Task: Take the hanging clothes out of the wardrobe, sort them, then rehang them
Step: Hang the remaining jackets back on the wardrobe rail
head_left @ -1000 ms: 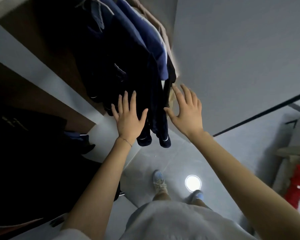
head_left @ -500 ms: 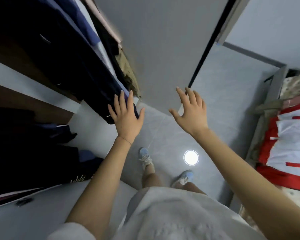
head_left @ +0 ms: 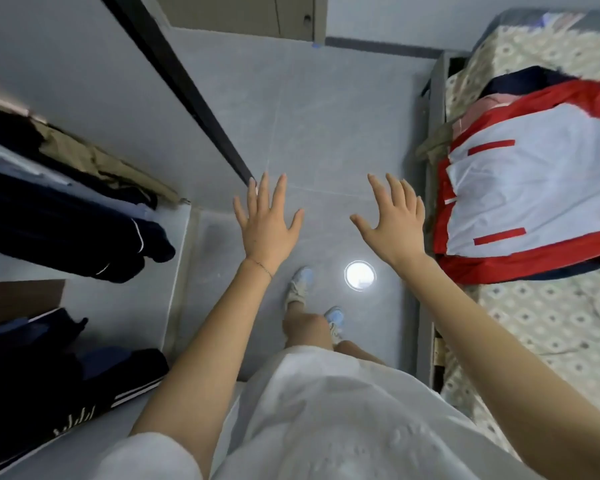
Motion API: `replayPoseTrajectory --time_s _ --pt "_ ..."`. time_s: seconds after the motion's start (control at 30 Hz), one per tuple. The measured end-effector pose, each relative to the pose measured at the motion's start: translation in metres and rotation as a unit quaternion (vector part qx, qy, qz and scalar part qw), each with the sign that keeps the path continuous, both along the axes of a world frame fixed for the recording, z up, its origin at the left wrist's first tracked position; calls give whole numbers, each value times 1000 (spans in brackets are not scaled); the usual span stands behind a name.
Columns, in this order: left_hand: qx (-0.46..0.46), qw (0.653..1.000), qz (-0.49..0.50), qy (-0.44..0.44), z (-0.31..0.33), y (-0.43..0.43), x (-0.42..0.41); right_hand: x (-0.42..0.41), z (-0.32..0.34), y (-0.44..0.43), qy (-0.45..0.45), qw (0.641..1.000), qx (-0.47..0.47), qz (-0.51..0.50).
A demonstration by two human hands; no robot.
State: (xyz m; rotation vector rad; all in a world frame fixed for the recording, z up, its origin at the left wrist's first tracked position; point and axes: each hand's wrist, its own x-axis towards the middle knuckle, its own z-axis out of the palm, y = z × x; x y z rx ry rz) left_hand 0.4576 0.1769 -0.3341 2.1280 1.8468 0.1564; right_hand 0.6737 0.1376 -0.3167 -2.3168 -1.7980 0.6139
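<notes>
Dark navy hanging clothes (head_left: 66, 223) and a tan garment (head_left: 97, 164) hang in the open wardrobe at the left. My left hand (head_left: 267, 226) is stretched out over the floor with fingers spread, apart from the clothes and holding nothing. My right hand (head_left: 392, 226) is also spread and holds nothing, just left of the bed edge. A red, white and navy jacket (head_left: 534, 181) lies flat on the bed at the right.
A bed with a patterned cover (head_left: 551, 327) fills the right side. The wardrobe's sliding door (head_left: 94, 88) with its dark edge stands ahead at the left. Dark folded clothes (head_left: 49, 386) lie on a lower wardrobe shelf. The grey tiled floor (head_left: 326, 133) carries a bright light reflection.
My view has swung right, away from the wardrobe and toward the bed. Both hands have left the hanging clothes and now hover over the floor, still spread.
</notes>
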Motion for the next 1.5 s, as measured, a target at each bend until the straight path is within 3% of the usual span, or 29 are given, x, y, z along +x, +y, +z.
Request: replayPoseTrajectory --time_s 0.4,0.77,1.27,1.5 --pt "-16 977 -210 6 -21 109 166 140 -9 19 7 978 -32 -208" --pt "-34 923 -382 15 -31 150 318 234 -26 4 27 910 0 -413" --pt "-92 880 -462 56 -88 127 549 394 -91 -26 81 847 -12 -526" --pt "-77 864 -494 55 -127 134 638 473 -128 -17 81 826 -13 -557"
